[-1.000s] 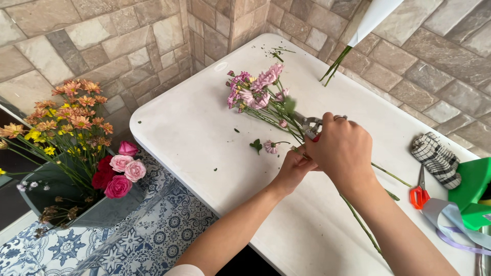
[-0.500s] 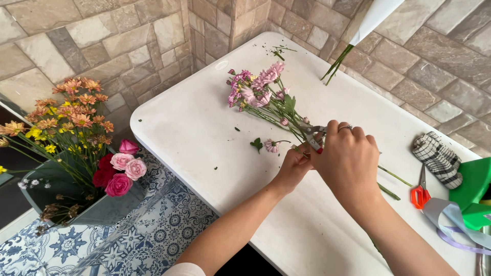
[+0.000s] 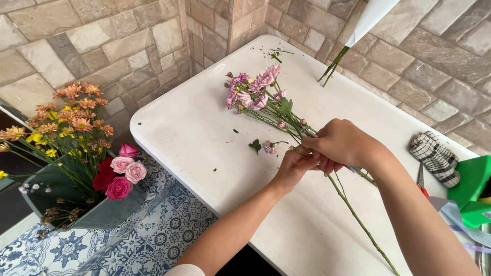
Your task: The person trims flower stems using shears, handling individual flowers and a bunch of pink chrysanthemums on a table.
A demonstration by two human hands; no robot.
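The pink flowers lie on the white table, stems running back under both hands. The right hand closes its fingers around the stems; the left hand pinches a stem just below it. Beside the stems lies a cut bloom.
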